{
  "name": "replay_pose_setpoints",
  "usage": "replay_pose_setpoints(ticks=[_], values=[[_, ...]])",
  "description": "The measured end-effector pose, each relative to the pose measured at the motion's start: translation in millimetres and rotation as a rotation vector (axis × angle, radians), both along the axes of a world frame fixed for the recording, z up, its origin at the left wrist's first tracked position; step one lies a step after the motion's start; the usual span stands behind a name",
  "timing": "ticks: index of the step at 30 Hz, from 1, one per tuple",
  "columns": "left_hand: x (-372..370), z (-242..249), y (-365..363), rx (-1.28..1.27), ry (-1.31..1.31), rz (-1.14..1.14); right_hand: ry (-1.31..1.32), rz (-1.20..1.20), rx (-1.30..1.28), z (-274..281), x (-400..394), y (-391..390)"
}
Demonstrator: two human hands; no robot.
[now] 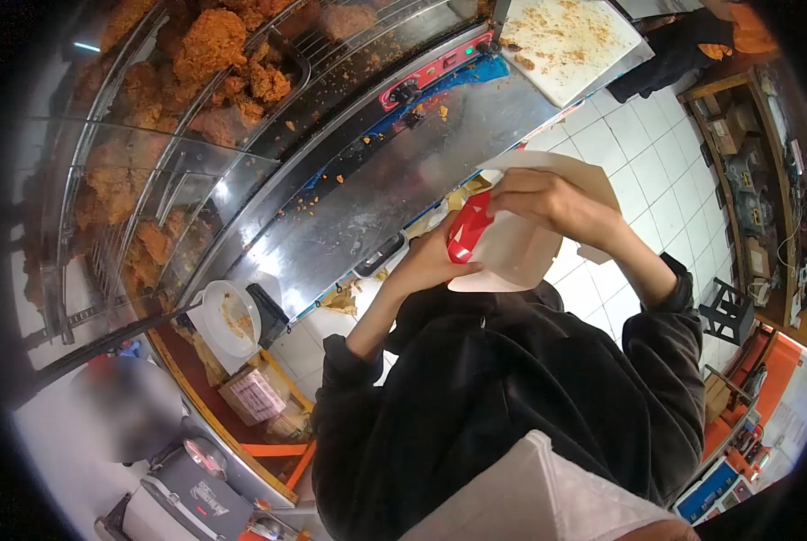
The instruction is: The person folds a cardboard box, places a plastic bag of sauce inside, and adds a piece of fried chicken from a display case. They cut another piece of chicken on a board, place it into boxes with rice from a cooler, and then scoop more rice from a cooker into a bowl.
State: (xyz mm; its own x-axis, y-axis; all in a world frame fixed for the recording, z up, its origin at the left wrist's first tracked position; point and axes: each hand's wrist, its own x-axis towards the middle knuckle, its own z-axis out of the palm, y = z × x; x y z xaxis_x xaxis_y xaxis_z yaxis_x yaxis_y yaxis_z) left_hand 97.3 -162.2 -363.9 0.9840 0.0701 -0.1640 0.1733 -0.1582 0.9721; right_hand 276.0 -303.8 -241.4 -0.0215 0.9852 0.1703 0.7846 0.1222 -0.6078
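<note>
A paper food box, red on one outer face and plain pale card elsewhere, is held in front of my chest with its flaps spread. My left hand grips its left side by the red face, thumb over the near edge. Across the far side, my right hand has its fingers bent over the card at the top of the red part. Some of those fingertips are hidden behind the card. Beyond the box lies a steel counter scattered with crumbs.
A glass display case with fried chicken stands at upper left. A crumb-covered white cutting board sits at the counter's far end. At the near end is a clear plastic tub. Wooden shelves stand right, beyond the tiled floor.
</note>
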Motion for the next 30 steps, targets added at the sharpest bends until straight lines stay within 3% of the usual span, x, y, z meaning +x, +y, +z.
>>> replay_pose_setpoints(ticks=[1, 2, 3, 5, 7, 9, 11, 12, 13, 15, 16, 17, 19, 21, 22, 24, 25, 27, 28, 29, 30], values=[[2.3, -4.4, -3.3, -0.005, 0.004, 0.007, -0.081, 0.089, -0.003, 4.1, 3.2, -0.8], [6.7, -7.5, -6.1, 0.023, -0.018, 0.032, -0.349, 0.111, -0.004, 9.6, -3.2, -2.4], [13.3, -8.5, -8.9, 0.054, -0.041, 0.053, -0.348, 0.114, -0.002, -1.3, -7.3, -3.4], [20.1, -29.0, -16.1, -0.079, -0.033, 0.067, -0.65, 0.241, 0.098, -47.3, -11.6, -5.2], [35.2, -24.5, -19.1, -0.032, 0.134, 0.207, -0.67, 0.101, 0.198, -74.2, -0.6, -4.6], [48.1, -61.4, -13.1, 0.051, -0.026, 0.23, -0.703, -0.026, 0.305, -76.8, 26.3, 0.0], [61.8, -70.7, 3.8, -0.203, 0.13, 0.384, -0.262, 0.151, 0.425, -67.6, 57.0, 20.4], [72.7, -61.1, 3.5, -0.248, 0.055, 0.519, -0.245, 0.137, 0.567, -59.1, 76.4, 27.2], [83.0, -51.6, 2.9, -0.294, -0.019, 0.65, -0.144, 0.088, 0.553, -45.9, 100.4, 28.6], [87.2, -63.7, 28.7, -0.213, 0.215, 0.625, -0.201, -0.217, 0.498, -75.8, 160.2, 34.7], [74.8, -103.5, 42.5, -0.031, 0.185, 0.612, 0.051, -0.445, 0.596, -69.9, 183.3, 45.0], [86.3, -94.4, 45.0, -0.01, 0.176, 0.636, 0.321, -0.652, 0.681, -63.4, 206.9, 59.7], [103.8, -54.7, 45.5, -0.155, -0.07, 1.402, 0.214, -0.779, 0.44, -106.1, 304.0, 113.0], [129.7, 6.2, 44.0, 0.387, -0.282, 1.393, 0.009, -0.61, 0.492, -160.5, 352.6, 153.7], [147.9, 44.4, 44.3, 0.712, -0.329, 1.362, 0.011, -0.596, 0.391, -173.9, 367.1, 174.4], [173.5, 70.1, 61.8, 1.066, -0.44, 1.298, 0.013, -0.567, 0.202, -223.1, 398.6, 223.3], [189.4, 94.8, 69.4, 1.257, -0.482, 1.186, 0.135, -0.526, 0.441, -184.7, 378.0, 220.7], [223.3, 110.5, 95.8, 1.627, -0.543, 1.021, 0.129, -0.549, 0.372, -161.2, 366.9, 224.3], [236.3, 107.1, 109.7, 1.814, -0.569, 0.974, 0.306, -0.584, 0.473, -158.2, 360.0, 233.7], [241.7, 105.2, 118.3, 1.82, -0.58, 0.992, 0.296, -0.574, 0.487, -152.2, 361.1, 238.2], [246.7, 105.4, 126.3, 2.011, -0.59, 1.007, 0.345, -0.604, 0.637, -126.7, 353.3, 234.2]])
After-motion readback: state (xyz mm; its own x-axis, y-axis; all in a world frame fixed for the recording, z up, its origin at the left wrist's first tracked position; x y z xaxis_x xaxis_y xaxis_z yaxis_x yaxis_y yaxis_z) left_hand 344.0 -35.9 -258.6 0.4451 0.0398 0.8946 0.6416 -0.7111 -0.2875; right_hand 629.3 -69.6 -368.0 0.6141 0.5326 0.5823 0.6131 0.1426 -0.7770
